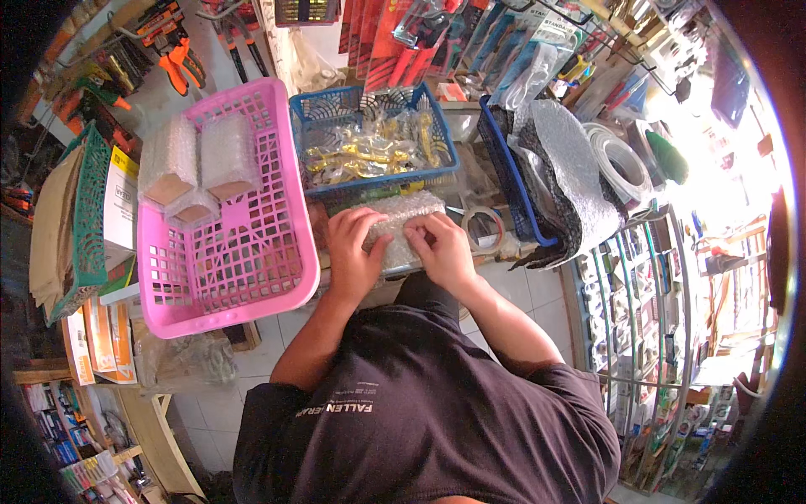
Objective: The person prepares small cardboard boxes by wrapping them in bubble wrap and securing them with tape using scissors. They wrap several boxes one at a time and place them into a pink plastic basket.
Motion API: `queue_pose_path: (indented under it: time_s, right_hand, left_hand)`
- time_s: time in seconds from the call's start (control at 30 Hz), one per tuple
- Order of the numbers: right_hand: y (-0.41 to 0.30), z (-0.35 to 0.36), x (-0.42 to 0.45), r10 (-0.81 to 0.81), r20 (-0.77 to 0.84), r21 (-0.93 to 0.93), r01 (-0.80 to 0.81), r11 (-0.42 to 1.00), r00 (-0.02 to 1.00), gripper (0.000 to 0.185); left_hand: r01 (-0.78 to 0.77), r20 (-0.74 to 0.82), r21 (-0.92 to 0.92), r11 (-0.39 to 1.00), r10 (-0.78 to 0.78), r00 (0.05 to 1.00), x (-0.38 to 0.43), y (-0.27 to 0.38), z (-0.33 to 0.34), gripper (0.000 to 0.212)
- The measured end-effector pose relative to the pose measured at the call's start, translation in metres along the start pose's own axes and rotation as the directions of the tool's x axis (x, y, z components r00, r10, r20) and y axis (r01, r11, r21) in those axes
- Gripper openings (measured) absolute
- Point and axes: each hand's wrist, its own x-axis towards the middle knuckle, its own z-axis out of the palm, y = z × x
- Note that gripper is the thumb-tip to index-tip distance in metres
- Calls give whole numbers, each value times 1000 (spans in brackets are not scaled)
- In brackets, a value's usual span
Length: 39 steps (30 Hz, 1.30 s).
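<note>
A bubble-wrapped package (406, 211) lies before me at the front edge of the counter. My left hand (356, 249) grips its left end, with the fingers over the top and the thumb on the near side. On the right part of the wrap, my right hand (441, 252) has its thumb and fingertips pressed closely together. What lies inside this package is hidden by the wrap. Just right of my right hand is a roll of tape (483, 230).
At left, a pink plastic basket (305, 264) holds three bubble-wrapped boxes (167, 160). Behind the package, a blue basket (378, 183) contains gold-coloured items in clear bags. Bubble wrap (567, 164) drapes over another blue basket (519, 208) at right, near a coil of white cable (620, 160).
</note>
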Motion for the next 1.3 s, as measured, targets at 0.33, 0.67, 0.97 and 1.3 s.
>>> queue_pose_path:
  time_s: [0.33,0.67,0.97,1.3]
  right_hand:
    - [-1,10,-3,42,-96,-13,-44,999,995,23]
    - [-13,14,4,168,-145,-88,-182,979,975,39]
    - [-2,12,5,123,-151,-19,-128,992,981,41]
    - [2,1,-1,16,-15,43,-16,999,1000,46]
  left_hand:
    - [-14,22,10,1000,14,1000,0,0,1,38]
    - [-24,61,9,1000,24,998,-4,3,-1,44]
    - [-11,55,-29,1000,13,998,0,3,0,38]
    - [29,7,-31,999,-29,1000,6,0,3,33]
